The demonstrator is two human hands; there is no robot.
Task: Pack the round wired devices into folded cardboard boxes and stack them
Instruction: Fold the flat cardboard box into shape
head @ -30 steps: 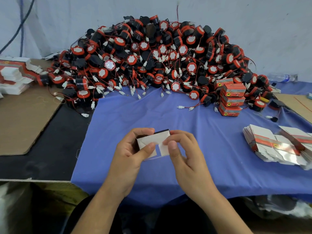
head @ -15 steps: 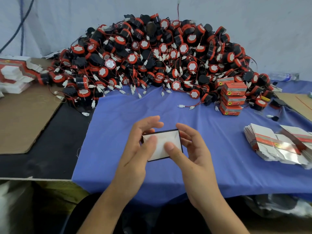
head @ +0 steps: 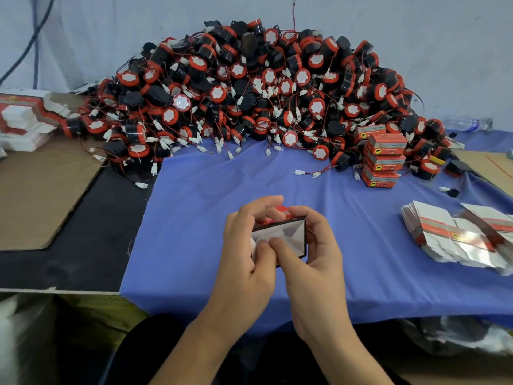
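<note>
Already stacked: red cardboard boxes [head: 384, 159].
Remaining: heap of round red-black wired devices [head: 263, 93].
Grip: left hand [head: 244, 251], right hand [head: 319, 254] held half-folded box [head: 288, 232].

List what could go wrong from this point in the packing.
1. Both thumbs press at the open end of the small red cardboard box, held by the left hand and right hand; its white flaps could crease or fold crookedly.
2. The heap of round red-and-black wired devices looks tangled; pulling one may drag others along.
3. The stack of closed red boxes looks uneven and might topple when another is added.
</note>
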